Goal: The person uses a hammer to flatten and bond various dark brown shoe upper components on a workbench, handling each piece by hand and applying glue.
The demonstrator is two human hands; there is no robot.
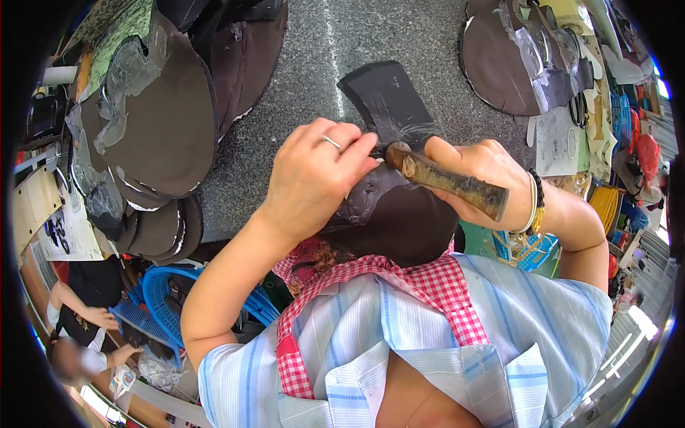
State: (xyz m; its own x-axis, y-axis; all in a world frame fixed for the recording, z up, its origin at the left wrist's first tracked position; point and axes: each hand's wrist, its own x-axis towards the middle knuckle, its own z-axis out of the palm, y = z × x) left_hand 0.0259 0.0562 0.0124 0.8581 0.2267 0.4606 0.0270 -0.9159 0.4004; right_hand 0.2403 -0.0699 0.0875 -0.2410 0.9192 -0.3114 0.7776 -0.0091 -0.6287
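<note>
Two hands (312,178), tool (460,184) (right-held), dark piece (407,228)

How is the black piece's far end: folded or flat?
Flat: the black piece shows one unfolded outline against the grey tabletop; near end hidden.

Left hand (307,175): fingers (349,135) bent, thumb and index tips close together; right hand (492,167): curled in a grip; both elbows (203,321): flexed.

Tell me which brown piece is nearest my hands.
The brown piece between your hands and red-checked apron; the other brown pieces lie farther left and right.
</note>
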